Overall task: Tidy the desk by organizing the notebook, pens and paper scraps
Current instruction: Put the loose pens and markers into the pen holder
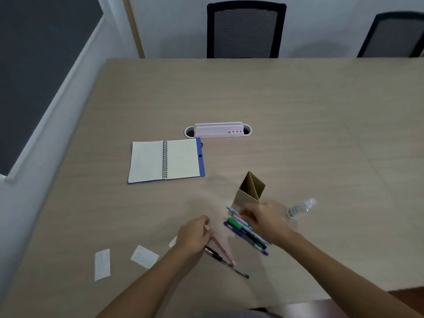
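Head view, I see left hand (195, 235) clenched around slim pink pen (221, 247), blurred right hand (263, 218) grip unclear over bundled pens (246, 234), open spiral notebook (165, 159) further back, 2 paper scraps (102, 263) left on woodgrain desk (275, 99).

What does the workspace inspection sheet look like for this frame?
Surface: wood-grain desk, bare at the far end.
Job's things: notebook lies open; bundle of pens beside the cardboard holder; two paper scraps at left, a third partly hidden.
Clutter: clear bottle; pink organizer.
Hands: left hand grips a pink pen; right hand blurred over the bundle.
Cables: nothing seen.
Surroundings: two chairs beyond the desk.
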A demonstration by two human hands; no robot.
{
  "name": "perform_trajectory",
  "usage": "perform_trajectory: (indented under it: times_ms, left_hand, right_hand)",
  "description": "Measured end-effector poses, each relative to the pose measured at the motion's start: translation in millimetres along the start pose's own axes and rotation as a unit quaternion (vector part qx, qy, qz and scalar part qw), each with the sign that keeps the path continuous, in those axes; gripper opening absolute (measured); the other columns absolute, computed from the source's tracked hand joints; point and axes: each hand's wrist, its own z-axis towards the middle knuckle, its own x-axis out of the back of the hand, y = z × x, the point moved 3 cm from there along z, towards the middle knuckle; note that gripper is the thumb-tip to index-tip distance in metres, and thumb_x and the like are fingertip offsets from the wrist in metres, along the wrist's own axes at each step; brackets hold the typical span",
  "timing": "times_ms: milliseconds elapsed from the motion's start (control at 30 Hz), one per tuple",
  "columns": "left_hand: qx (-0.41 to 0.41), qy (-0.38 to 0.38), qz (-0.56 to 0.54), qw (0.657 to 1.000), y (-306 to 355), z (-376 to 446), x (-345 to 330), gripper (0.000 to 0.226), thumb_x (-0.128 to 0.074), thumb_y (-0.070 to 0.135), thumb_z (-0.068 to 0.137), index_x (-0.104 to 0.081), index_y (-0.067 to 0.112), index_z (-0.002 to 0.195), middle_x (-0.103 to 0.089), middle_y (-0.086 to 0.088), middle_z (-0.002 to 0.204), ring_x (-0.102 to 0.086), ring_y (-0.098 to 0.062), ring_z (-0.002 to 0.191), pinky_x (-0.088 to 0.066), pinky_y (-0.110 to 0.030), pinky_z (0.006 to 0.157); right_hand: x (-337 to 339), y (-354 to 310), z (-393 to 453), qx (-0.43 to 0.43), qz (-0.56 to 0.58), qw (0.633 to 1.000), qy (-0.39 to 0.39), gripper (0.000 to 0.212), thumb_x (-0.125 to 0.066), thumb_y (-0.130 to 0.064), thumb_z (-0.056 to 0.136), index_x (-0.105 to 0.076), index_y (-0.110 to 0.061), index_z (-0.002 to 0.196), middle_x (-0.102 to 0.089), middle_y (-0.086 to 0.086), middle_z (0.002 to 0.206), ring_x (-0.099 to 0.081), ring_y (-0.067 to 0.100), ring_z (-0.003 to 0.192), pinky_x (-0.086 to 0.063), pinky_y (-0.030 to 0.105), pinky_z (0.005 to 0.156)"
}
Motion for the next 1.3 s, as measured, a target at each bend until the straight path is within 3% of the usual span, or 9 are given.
perform_trajectory:
  times_ms: [100, 333, 433, 600, 733, 933, 1100, 1200, 1300]
  left_hand:
    - [0.084, 0.004, 0.005, 0.996, 17, 5, -14, 0.028, -0.062, 0.034, 0.082, -0.050, 0.016, 0.100, -0.068, -0.009, 0.095, -0.063, -0.030, 0.089, -0.052, -0.037, 0.074]
    - [0.196, 0.111, -0.113, 0.968, 28, -2, -6, 0.019, -0.062, 0.010, 0.081, -0.058, 0.004, 0.099, -0.069, -0.019, 0.101, -0.064, -0.034, 0.094, -0.049, -0.035, 0.078]
    - [0.149, 0.225, -0.218, 0.938, 50, -21, 34, 0.017, -0.062, 0.006, 0.086, -0.062, 0.007, 0.102, -0.071, -0.015, 0.095, -0.070, -0.028, 0.085, -0.054, -0.034, 0.077]
    - [-0.014, 0.369, -0.321, 0.872, 115, -36, 105, 0.011, -0.060, 0.018, 0.092, -0.058, 0.022, 0.102, -0.070, -0.004, 0.090, -0.071, -0.010, 0.081, -0.050, -0.008, 0.066]
    - [-0.096, 0.339, -0.256, 0.900, 149, -6, 103, 0.017, -0.057, 0.020, 0.093, -0.059, 0.015, 0.109, -0.067, -0.007, 0.103, -0.070, -0.015, 0.089, -0.056, -0.020, 0.077]
    - [-0.133, 0.249, -0.095, 0.955, 160, 38, 67, 0.023, -0.049, 0.020, 0.097, -0.061, 0.012, 0.115, -0.066, -0.006, 0.110, -0.065, -0.015, 0.094, -0.057, -0.027, 0.084]
    - [-0.105, 0.203, -0.035, 0.973, 147, 48, 47, 0.023, -0.052, 0.022, 0.095, -0.064, 0.018, 0.115, -0.069, -0.001, 0.108, -0.065, -0.016, 0.096, -0.054, -0.025, 0.080]
    - [-0.097, 0.187, -0.061, 0.976, 138, 37, 47, 0.035, -0.056, 0.025, 0.093, -0.056, 0.019, 0.128, -0.056, 0.001, 0.128, -0.056, -0.013, 0.114, -0.046, -0.024, 0.091]
    - [-0.065, 0.205, -0.113, 0.970, 118, 9, 50, 0.045, -0.063, 0.027, 0.088, -0.049, 0.021, 0.131, -0.047, 0.005, 0.128, -0.052, -0.009, 0.110, -0.046, -0.023, 0.091]
  right_hand:
    - [-36, 51, -10, -0.056, -0.029, 0.998, -0.031, 0.016, -0.049, -0.021, 0.095, -0.063, -0.015, 0.100, -0.068, 0.006, 0.098, -0.059, 0.015, 0.082, -0.050, 0.026, 0.075]
    - [-63, 75, 17, -0.045, -0.103, 0.993, -0.037, 0.020, -0.059, -0.015, 0.089, -0.059, -0.010, 0.108, -0.063, 0.011, 0.107, -0.062, 0.025, 0.092, -0.055, 0.035, 0.078]
    - [-68, 67, 28, -0.023, -0.143, 0.988, -0.054, 0.018, -0.050, -0.013, 0.094, -0.061, -0.008, 0.106, -0.065, 0.014, 0.105, -0.063, 0.028, 0.094, -0.056, 0.038, 0.079]
    - [-77, 71, 27, -0.007, -0.135, 0.989, -0.056, 0.019, -0.055, -0.019, 0.093, -0.062, -0.009, 0.107, -0.066, 0.013, 0.103, -0.064, 0.023, 0.089, -0.058, 0.035, 0.079]
    - [-72, 87, 14, -0.039, -0.087, 0.995, -0.014, 0.021, -0.054, -0.010, 0.091, -0.054, -0.006, 0.112, -0.062, 0.014, 0.109, -0.060, 0.025, 0.096, -0.054, 0.034, 0.081]
    - [-32, 109, -37, -0.003, 0.104, 0.989, 0.103, 0.009, -0.050, -0.009, 0.088, -0.042, -0.010, 0.091, -0.052, 0.006, 0.068, -0.047, 0.021, 0.057, -0.044, 0.042, 0.057]
    - [12, 97, -34, -0.046, 0.282, 0.926, 0.247, 0.013, -0.049, -0.021, 0.096, -0.044, -0.010, 0.096, -0.065, -0.006, 0.074, -0.064, 0.003, 0.068, -0.052, 0.016, 0.064]
    - [22, 86, -1, -0.082, 0.341, 0.896, 0.273, 0.024, -0.042, -0.033, 0.098, -0.050, -0.010, 0.099, -0.070, 0.003, 0.083, -0.069, 0.014, 0.076, -0.059, 0.042, 0.073]
    - [21, 80, 26, -0.081, 0.324, 0.903, 0.272, 0.018, -0.052, -0.028, 0.094, -0.059, -0.012, 0.092, -0.067, -0.004, 0.078, -0.068, 0.022, 0.078, -0.057, 0.044, 0.075]
